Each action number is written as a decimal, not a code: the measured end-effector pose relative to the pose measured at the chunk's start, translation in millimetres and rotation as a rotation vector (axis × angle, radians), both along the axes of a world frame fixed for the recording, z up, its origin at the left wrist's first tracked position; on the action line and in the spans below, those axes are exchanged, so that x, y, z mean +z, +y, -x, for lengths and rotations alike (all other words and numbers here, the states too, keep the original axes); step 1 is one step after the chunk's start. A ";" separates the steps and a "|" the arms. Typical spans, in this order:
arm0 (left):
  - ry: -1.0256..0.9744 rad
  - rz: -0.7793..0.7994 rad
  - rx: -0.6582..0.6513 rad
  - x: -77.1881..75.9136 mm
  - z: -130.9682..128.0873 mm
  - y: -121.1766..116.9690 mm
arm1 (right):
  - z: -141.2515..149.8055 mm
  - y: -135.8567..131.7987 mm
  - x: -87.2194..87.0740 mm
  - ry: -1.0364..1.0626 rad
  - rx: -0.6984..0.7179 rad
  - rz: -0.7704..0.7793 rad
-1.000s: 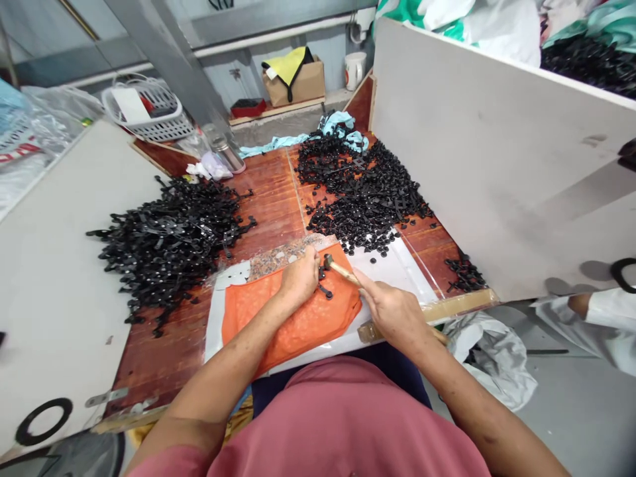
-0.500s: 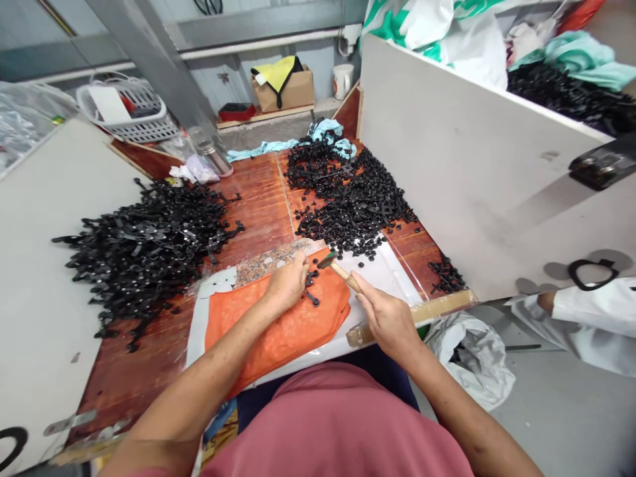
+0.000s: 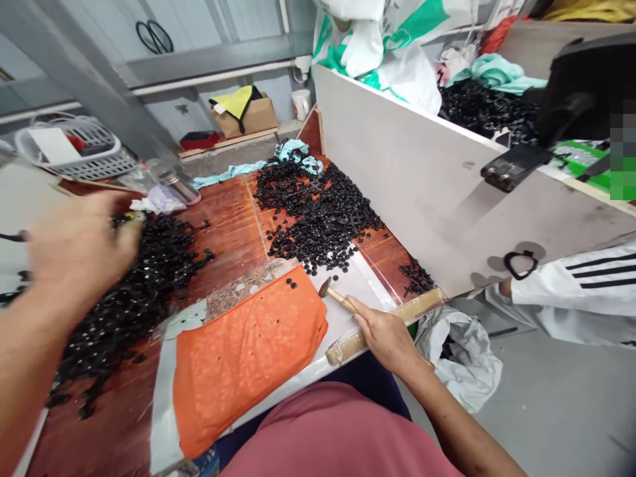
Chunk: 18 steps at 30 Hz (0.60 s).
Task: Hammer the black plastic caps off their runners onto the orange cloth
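Observation:
My left hand (image 3: 82,245), smeared by motion, is over the left heap of black strap-like parts (image 3: 144,291); I cannot make out whether it holds any. My right hand (image 3: 385,331) is closed round the wooden handle of a small hammer (image 3: 342,302), its dark head resting near the right edge of the orange cloth (image 3: 248,358). Two small black round pieces (image 3: 291,283) lie at the cloth's upper edge. Beneath the cloth is a stone slab (image 3: 223,299). A second heap of small black parts (image 3: 328,212) spreads beyond the hammer.
A pale partition (image 3: 397,152) walls off the right side. At the back stand a steel flask (image 3: 176,185), a white basket (image 3: 94,169), a cardboard box (image 3: 256,116) and a mug (image 3: 301,105). A white bag (image 3: 462,351) hangs below right, near another person's white sleeve (image 3: 576,291).
My left hand has gone from the cloth to above the left heap, and the strap part on the cloth is gone. The hammer stays in my right hand. The view has swung right.

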<state>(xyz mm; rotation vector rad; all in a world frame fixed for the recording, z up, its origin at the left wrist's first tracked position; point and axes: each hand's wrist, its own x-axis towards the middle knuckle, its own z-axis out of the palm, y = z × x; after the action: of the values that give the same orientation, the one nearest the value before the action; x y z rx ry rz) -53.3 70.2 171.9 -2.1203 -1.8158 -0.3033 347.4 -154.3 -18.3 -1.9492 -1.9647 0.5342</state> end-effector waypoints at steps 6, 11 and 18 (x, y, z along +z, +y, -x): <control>0.112 0.222 -0.674 -83.3 -188.8 -0.4 | 1.6 1.4 6.6 -0.016 -0.020 0.037; 0.093 0.284 -0.737 -125.0 -303.3 17.1 | 2.7 -1.3 6.5 0.036 -0.045 0.005; 0.128 0.324 -0.895 -153.4 -337.6 70.8 | -1.0 -1.0 11.9 0.126 -0.048 0.019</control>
<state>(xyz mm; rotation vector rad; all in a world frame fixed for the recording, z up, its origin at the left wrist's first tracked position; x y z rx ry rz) 284.3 141.0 18.5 -2.9925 -0.7784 -0.0638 348.4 -155.4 -6.5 -1.9193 -1.8376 0.6494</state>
